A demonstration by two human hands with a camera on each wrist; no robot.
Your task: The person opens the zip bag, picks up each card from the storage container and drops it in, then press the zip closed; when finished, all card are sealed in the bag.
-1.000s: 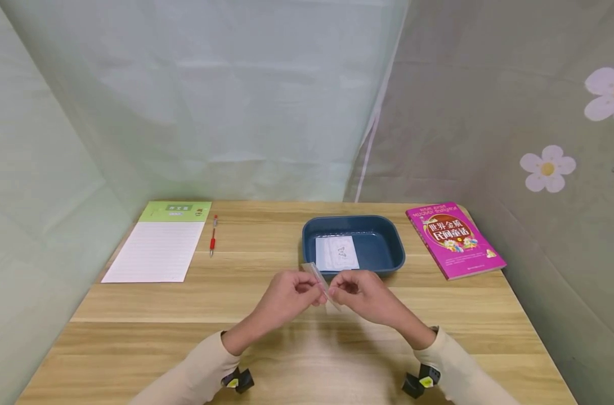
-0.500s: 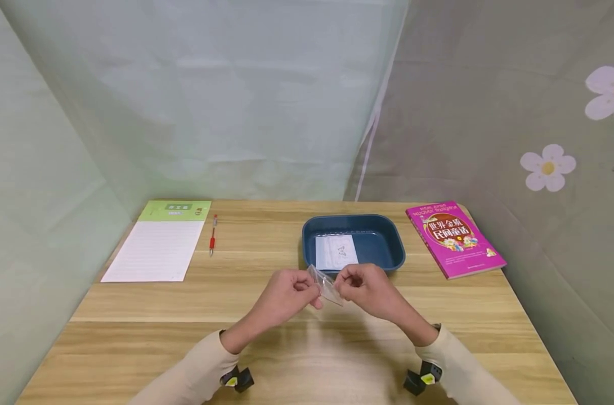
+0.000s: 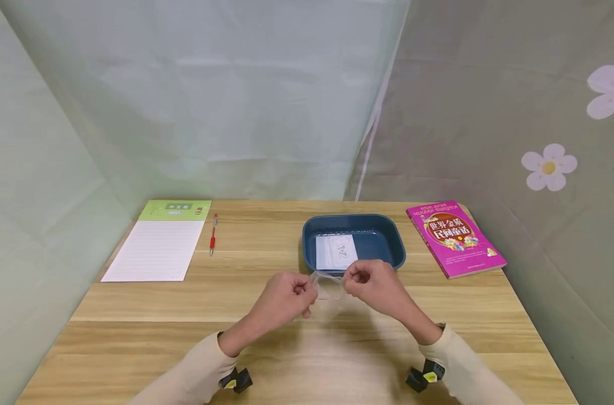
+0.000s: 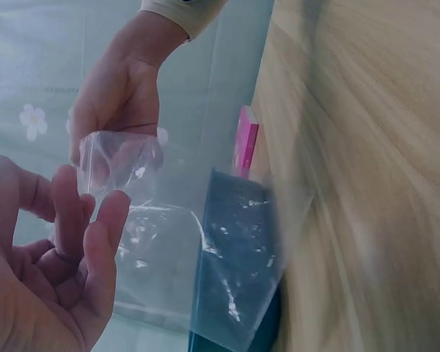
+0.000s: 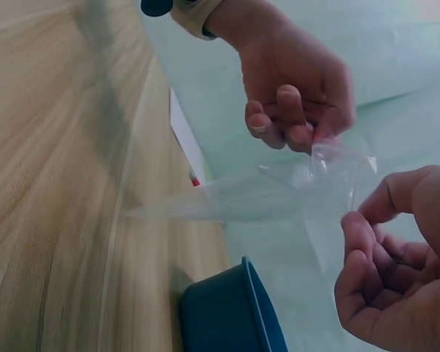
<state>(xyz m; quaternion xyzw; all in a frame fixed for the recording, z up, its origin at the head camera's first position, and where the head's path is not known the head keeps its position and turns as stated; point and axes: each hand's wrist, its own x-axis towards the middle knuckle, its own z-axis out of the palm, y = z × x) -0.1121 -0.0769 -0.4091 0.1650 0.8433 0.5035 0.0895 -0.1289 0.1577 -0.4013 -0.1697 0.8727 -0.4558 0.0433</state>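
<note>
A clear plastic bag (image 4: 227, 249) hangs between my two hands, its mouth spread apart at the top. My left hand (image 3: 285, 296) pinches one side of the mouth between thumb and fingers. The other side is pinched by my right hand (image 3: 377, 286). Both hands are above the table, just in front of a dark blue tray (image 3: 380, 267). In that tray lies a white card or paper (image 3: 332, 253) with a drawing on it, at the left side. Through the film in the left wrist view I see part of the tray; the bag looks flat and thin below its mouth.
On the left of the wooden table (image 3: 185, 349) lie a lined writing pad (image 3: 155, 250) with a green top and a red pen (image 3: 213, 239). A pink book (image 3: 456, 242) lies right of the tray. Cloth walls (image 3: 261, 112) enclose the back and sides.
My right hand has moved a little right and away from my left hand. The bag's mouth, nearly closed between the fingers before, is now pulled wide. Tray, card, pad, pen and book stay put.
</note>
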